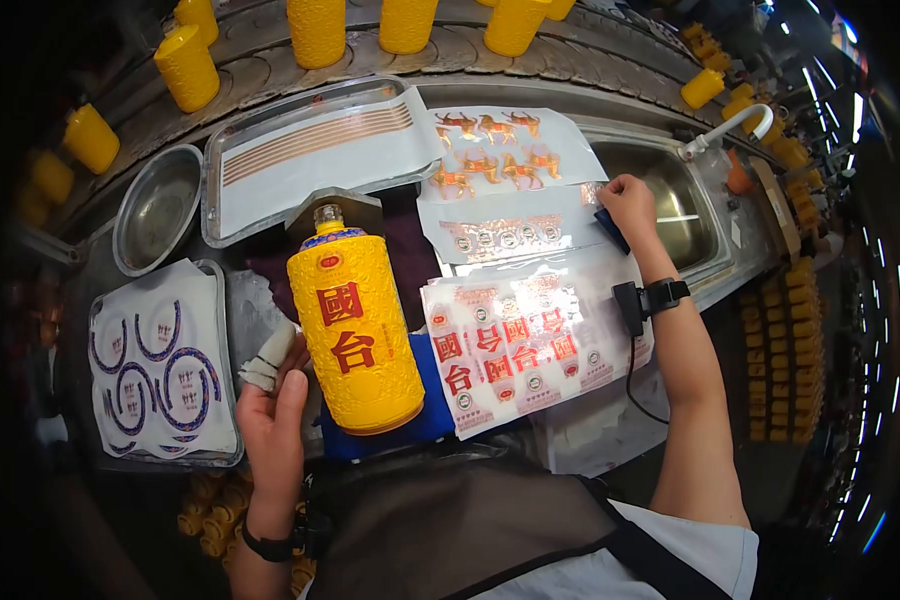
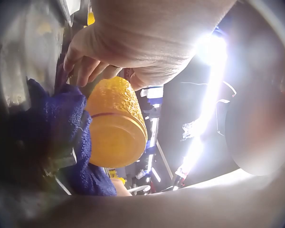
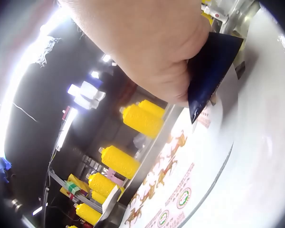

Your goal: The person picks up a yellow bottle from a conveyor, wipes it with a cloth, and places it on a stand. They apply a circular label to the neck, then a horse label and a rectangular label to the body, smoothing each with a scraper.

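A yellow embossed bottle (image 1: 355,330) with red characters lies tilted on a blue cloth (image 1: 432,400), its clear neck at a metal rest. Beside its left side is my left hand (image 1: 275,430), fingers loosely bent, near a white wad (image 1: 267,362); whether they touch it is unclear. The left wrist view shows that hand (image 2: 133,47) close to the bottle (image 2: 116,126). My right hand (image 1: 632,212) grips a dark blue scraper (image 1: 611,228) at the right edge of the upper sticker sheet (image 1: 510,215). In the right wrist view the scraper (image 3: 213,69) sticks out from the hand (image 3: 152,47).
A lower sheet (image 1: 610,345) bears red characters. Left stand a tray with blue curved stickers (image 1: 160,365), a round metal bowl (image 1: 155,210) and a tray of striped strips (image 1: 315,150). A sink (image 1: 670,200) is at right; yellow bottles (image 1: 187,68) stand on the conveyor behind.
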A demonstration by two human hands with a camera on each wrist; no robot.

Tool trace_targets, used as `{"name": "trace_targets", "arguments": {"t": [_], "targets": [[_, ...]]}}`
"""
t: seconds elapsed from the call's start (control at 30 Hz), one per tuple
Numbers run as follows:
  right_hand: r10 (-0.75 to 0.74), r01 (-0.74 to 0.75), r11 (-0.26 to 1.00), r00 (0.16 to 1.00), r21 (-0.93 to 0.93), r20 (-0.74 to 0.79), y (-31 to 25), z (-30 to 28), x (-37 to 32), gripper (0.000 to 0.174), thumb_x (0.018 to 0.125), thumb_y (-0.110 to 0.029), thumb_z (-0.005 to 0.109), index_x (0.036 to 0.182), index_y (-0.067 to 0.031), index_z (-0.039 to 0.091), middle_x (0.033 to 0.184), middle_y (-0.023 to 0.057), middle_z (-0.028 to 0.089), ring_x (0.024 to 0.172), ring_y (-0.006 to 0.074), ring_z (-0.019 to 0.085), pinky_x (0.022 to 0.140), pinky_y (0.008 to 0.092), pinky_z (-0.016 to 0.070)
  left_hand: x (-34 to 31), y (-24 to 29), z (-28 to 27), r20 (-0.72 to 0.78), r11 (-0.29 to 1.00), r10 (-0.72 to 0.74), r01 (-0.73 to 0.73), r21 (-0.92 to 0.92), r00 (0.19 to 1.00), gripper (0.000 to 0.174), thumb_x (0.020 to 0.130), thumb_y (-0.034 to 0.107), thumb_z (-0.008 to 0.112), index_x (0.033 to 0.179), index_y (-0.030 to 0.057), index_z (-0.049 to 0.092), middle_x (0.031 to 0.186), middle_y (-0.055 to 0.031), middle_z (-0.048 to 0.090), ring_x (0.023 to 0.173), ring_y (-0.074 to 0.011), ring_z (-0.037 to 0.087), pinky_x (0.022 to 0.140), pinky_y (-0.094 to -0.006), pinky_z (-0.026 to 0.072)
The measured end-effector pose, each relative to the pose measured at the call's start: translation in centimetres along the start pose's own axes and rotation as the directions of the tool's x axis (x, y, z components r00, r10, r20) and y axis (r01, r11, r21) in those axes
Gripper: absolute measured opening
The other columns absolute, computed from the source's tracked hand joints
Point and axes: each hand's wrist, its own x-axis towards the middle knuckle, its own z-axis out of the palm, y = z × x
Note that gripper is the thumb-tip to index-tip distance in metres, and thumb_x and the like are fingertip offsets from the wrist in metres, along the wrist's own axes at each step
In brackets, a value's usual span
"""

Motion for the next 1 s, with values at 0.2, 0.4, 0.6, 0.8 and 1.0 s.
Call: {"name": "trace_targets", "arguments": {"t": [0.2, 0.4, 0.6, 0.8, 1.0], "targets": [[-0.275, 0.228, 0.943, 0.944, -0.244, -0.18, -3.2, -2.0, -3.1, 0.01, 0.079, -0.02, 0.069, 0.084, -0.0114, 0.069, 0.094, 0.0142, 0.062, 0.084, 0.0362, 0.065, 0.073, 0.0469, 0.0522, -0.6, -0.7, -0.6, 0.005, 0.999, -0.011, 0.011, -0.048, 1.0, 0.044, 0.098, 0.007, 0.054, 0.139, -0.0061, 0.047, 0.135, -0.0177, 0.056, 0.126, -0.0239, 0.054, 0.11, -0.0367, 0.0395], [-0.528, 0.509, 0.848, 0.836, 0.15, 0.148, -13.4, -8.3, -11.6, 0.008, 0.075, -0.009, 0.071, 0.078, -0.0021, 0.068, 0.079, 0.0127, 0.062, 0.072, 0.0271, 0.061, 0.064, 0.0394, 0.0467, -0.7, -0.6, -0.1, 0.016, 0.997, -0.018, 0.019, -0.069, 1.0, 0.047, 0.097, 0.008, 0.058, 0.141, -0.0049, 0.044, 0.138, -0.0154, 0.054, 0.128, -0.0215, 0.052, 0.11, -0.0347, 0.0392], [-0.863, 0.524, 0.495, 0.392, 0.693, 0.32, -22.9, -12.9, -19.2, 0.009, 0.074, -0.006, 0.073, 0.078, -0.0015, 0.067, 0.074, 0.0103, 0.059, 0.068, 0.0241, 0.057, 0.058, 0.0358, 0.0428, -0.6, 0.6, 0.7, 0.124, 0.985, 0.061, -0.04, -0.165, 0.99, 0.064, 0.096, 0.012, 0.06, 0.149, -0.0054, 0.029, 0.15, -0.0199, 0.04, 0.14, -0.0257, 0.039, 0.116, -0.0383, 0.0288], [-0.865, 0.619, 0.501, 0.344, 0.604, 0.366, -24.9, -8.8, -20.3, 0.012, 0.079, -0.013, 0.069, 0.079, -0.0017, 0.063, 0.082, 0.0162, 0.057, 0.073, 0.0363, 0.062, 0.063, 0.0447, 0.0494, -0.7, 0.1, 0.7, 0.209, 0.993, 0.107, -0.114, 0.025, 0.972, 0.085, 0.087, 0.02, 0.072, 0.151, -0.0076, 0.023, 0.15, -0.0206, 0.038, 0.142, -0.0277, 0.035, 0.117, -0.0387, 0.0262], [-0.823, 0.567, 0.559, 0.468, 0.605, 0.321, -24.2, -8.0, -20.8, 0.012, 0.079, -0.009, 0.069, 0.086, -0.0027, 0.061, 0.081, 0.0151, 0.057, 0.07, 0.0344, 0.06, 0.061, 0.0434, 0.0481, -0.7, -0.4, 0.9, 0.208, 0.972, 0.141, -0.175, 0.154, 0.968, 0.086, 0.085, 0.019, 0.074, 0.15, -0.0087, 0.024, 0.149, -0.0218, 0.039, 0.14, -0.0271, 0.037, 0.116, -0.038, 0.0275]]}}
